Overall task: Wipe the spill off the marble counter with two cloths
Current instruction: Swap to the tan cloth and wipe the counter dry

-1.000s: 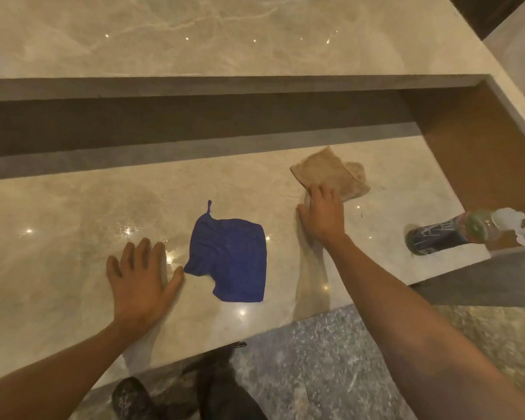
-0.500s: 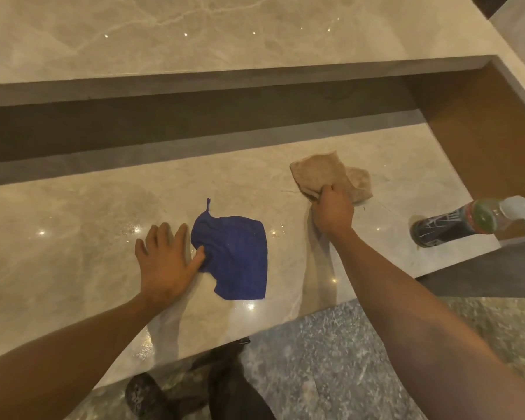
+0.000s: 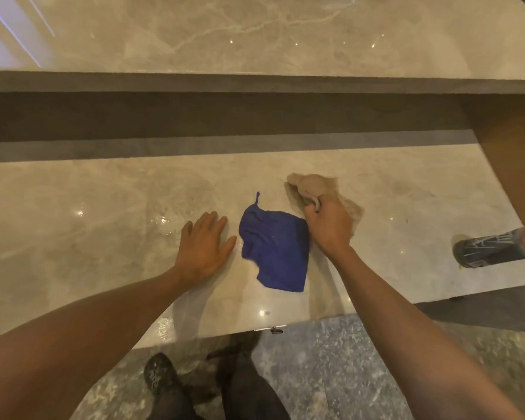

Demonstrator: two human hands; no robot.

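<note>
The blue cloth [image 3: 275, 251] lies flat on the counter [image 3: 103, 207] between the hands. The right hand [image 3: 328, 228] grips the bunched tan cloth [image 3: 315, 189]. The left hand [image 3: 203, 244] rests flat, fingers spread, just beside the blue cloth. A bottle [image 3: 494, 247] lies well right of the right hand.

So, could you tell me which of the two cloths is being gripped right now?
The tan cloth, bunched in the right hand. The blue cloth lies flat, untouched beside the open left hand.
</note>
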